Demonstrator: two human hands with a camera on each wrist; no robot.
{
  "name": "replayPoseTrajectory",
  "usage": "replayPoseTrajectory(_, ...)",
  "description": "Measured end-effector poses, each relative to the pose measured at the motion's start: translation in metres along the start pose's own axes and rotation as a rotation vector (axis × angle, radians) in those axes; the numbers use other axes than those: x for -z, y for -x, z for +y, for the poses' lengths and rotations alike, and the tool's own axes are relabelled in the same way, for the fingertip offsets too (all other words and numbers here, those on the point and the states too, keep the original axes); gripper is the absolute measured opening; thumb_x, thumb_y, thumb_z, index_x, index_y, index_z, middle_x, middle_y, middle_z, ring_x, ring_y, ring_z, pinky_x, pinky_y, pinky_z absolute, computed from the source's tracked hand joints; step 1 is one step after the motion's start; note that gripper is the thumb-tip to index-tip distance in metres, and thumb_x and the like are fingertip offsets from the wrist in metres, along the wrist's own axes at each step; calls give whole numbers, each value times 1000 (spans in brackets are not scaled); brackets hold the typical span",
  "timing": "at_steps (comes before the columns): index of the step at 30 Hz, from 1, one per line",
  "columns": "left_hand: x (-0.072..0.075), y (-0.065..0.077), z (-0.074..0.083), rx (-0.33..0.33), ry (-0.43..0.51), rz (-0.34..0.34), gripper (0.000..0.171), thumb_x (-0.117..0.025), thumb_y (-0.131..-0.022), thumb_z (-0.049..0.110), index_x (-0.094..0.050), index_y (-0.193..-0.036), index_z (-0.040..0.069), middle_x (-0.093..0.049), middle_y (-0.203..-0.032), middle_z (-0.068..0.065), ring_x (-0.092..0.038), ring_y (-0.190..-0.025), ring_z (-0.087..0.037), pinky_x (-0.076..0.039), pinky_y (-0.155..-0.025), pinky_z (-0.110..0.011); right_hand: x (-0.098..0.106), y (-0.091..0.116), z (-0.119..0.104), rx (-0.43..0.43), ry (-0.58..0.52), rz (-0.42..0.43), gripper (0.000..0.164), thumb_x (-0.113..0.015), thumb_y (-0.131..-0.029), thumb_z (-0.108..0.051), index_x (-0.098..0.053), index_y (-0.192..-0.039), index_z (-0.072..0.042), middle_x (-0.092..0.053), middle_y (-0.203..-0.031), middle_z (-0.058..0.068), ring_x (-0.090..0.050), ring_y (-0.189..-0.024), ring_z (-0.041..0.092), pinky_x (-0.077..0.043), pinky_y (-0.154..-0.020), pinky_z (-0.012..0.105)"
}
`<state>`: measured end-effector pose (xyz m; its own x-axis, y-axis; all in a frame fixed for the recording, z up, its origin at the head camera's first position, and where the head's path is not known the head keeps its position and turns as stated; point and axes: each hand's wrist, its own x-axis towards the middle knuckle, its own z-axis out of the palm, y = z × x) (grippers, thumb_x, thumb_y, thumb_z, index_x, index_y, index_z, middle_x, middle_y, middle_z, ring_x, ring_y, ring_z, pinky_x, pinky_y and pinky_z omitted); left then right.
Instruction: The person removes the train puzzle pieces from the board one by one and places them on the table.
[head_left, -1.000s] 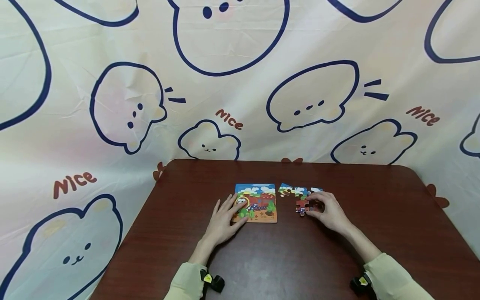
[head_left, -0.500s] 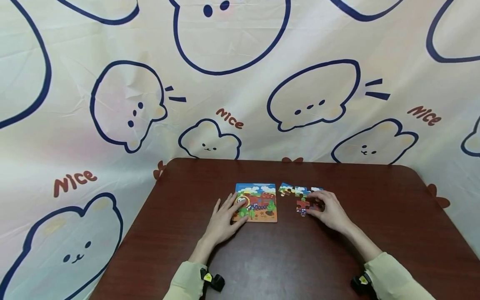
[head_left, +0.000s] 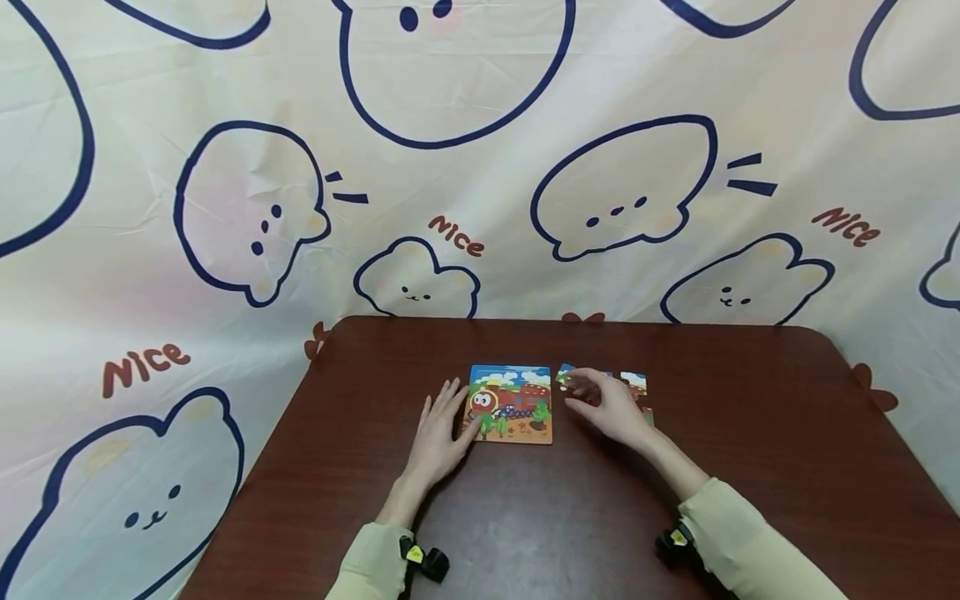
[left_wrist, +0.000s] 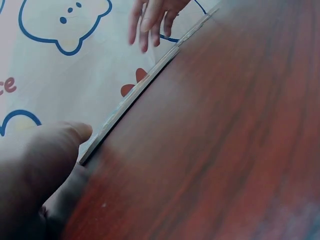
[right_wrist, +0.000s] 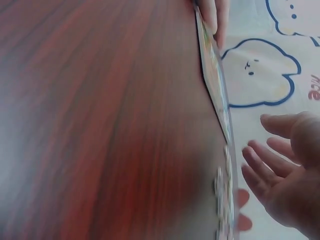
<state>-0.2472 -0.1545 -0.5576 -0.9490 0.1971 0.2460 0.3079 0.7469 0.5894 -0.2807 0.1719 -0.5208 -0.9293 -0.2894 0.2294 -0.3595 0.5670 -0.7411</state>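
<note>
A square picture board (head_left: 517, 408) with a cartoon red train, green plants and blue sky lies flat on the table. My left hand (head_left: 437, 429) rests at its left edge, thumb on the lower left corner and fingers fairly straight. In the left wrist view the thumb (left_wrist: 75, 132) is by the board's edge (left_wrist: 135, 95). My right hand (head_left: 611, 408) hovers just right of the board over loose jigsaw pieces (head_left: 633, 382), hiding some of them. In the right wrist view this hand (right_wrist: 280, 180) has its fingers spread apart and nothing between them.
Brown wooden table (head_left: 525, 517) lies under everything, its far edge against a patterned cloth backdrop (head_left: 495, 200). A black wrist camera (head_left: 426, 560) sits at the left sleeve, another (head_left: 672, 543) at the right.
My right hand has left the jigsaw pieces at the right and moved left towards the board. My left hand's fingers have shifted from the picture to the board's left edge.
</note>
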Motion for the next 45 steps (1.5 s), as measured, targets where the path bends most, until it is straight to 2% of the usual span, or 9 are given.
replayPoseTrajectory(6, 3, 0, 0, 6, -11, -12, 61, -68, -110, 35, -55, -162, 7, -40, -177, -20, -30, -169, -40, -16, -137, -69, -21, -22, -14, -1, -77, -104, 41, -75, -104, -8, -66, -143, 5, -80, -119, 18, -76, -100, 26, -60, -84, 31)
replayPoseTrajectory(16, 3, -1, 3, 1, -28, -22, 58, -66, -110, 36, -58, -159, 6, -44, -175, -18, -34, -168, -40, -18, -137, -69, -48, -46, -27, -14, -162, -244, 38, -69, -108, -10, -67, -144, 5, -82, -122, 20, -80, -112, 34, -66, -96, 48)
replayPoseTrajectory(24, 4, 0, 2, 9, -35, -39, 58, -65, -111, 37, -57, -160, 7, -43, -175, -18, -34, -168, -40, -17, -137, -69, -60, -54, -30, -34, -201, -289, 33, -70, -108, -11, -72, -137, 5, -79, -125, 24, -78, -115, 35, -68, -92, 42)
replayPoseTrajectory(29, 3, 0, 2, 4, -37, -31, 58, -66, -110, 37, -58, -159, 8, -44, -175, -18, -35, -167, -40, -18, -137, -69, -61, -55, -30, -139, -279, -311, 35, -73, -105, -7, -72, -138, 4, -80, -123, 22, -78, -113, 32, -67, -92, 39)
replayPoseTrajectory(33, 2, 0, 1, 5, -42, -39, 56, -66, -110, 37, -59, -160, 11, -43, -175, -18, -33, -168, -40, -17, -137, -69, -59, -56, -32, -213, -338, -343, 42, -74, -104, -4, -68, -145, 3, -79, -128, 21, -77, -116, 32, -67, -94, 39)
replayPoseTrajectory(39, 2, -1, 1, 4, -46, -48, 55, -66, -110, 38, -59, -160, 15, -42, -176, -17, -32, -168, -39, -16, -137, -68, -60, -55, -33, -214, -336, -352, 45, -72, -105, -3, -65, -149, 3, -76, -134, 23, -75, -118, 32, -66, -95, 38)
replayPoseTrajectory(45, 1, -1, 1, 7, -49, -47, 55, -66, -110, 37, -60, -160, 15, -43, -176, -18, -33, -168, -40, -16, -137, -68, -62, -55, -37, -251, -354, -338, 47, -72, -104, -1, -64, -149, 4, -77, -133, 23, -74, -111, 25, -66, -89, 35)
